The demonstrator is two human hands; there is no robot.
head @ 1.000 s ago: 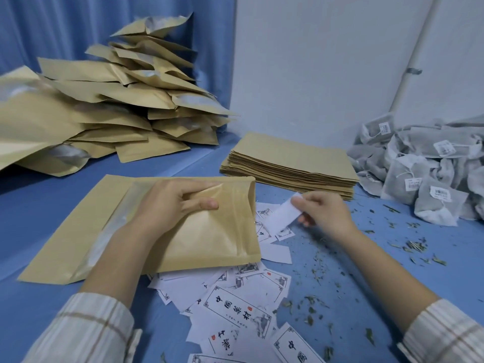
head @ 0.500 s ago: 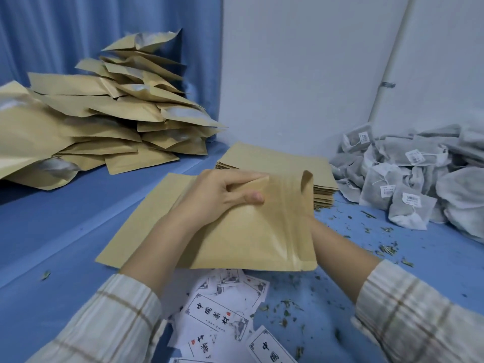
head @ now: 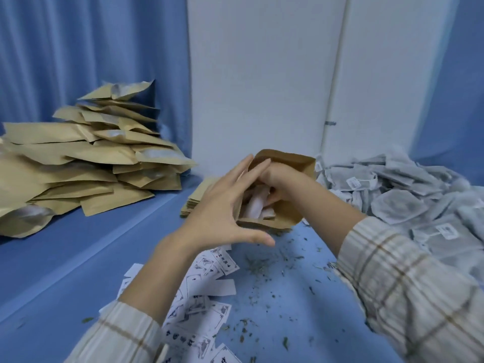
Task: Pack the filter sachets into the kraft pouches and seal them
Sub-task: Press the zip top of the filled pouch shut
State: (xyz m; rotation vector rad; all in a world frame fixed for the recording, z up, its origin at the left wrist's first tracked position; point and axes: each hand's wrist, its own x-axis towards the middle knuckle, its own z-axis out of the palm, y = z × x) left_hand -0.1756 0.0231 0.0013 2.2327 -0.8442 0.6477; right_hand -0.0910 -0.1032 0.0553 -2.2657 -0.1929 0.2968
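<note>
A kraft pouch (head: 290,166) is held up off the table at centre, its mouth open toward me. My left hand (head: 222,213) lies against the pouch's left side with straight, spread fingers and the thumb stretched under its lower edge. My right hand (head: 277,179) is pushed into the mouth, its fingers curled on a white paper slip (head: 255,203) among pale contents inside. Grey filter sachets (head: 398,203) with small white tags lie heaped at the right.
A stack of flat empty pouches (head: 199,197) lies behind my left hand. Filled pouches (head: 86,163) are heaped at the left against a blue curtain. Printed paper labels (head: 199,310) and loose herb crumbs (head: 262,268) are scattered on the blue table.
The pouch has been lifted from lying flat to standing open. My right hand, which pinched a white slip a second ago, has gone into the pouch. My left fingers have straightened along its side.
</note>
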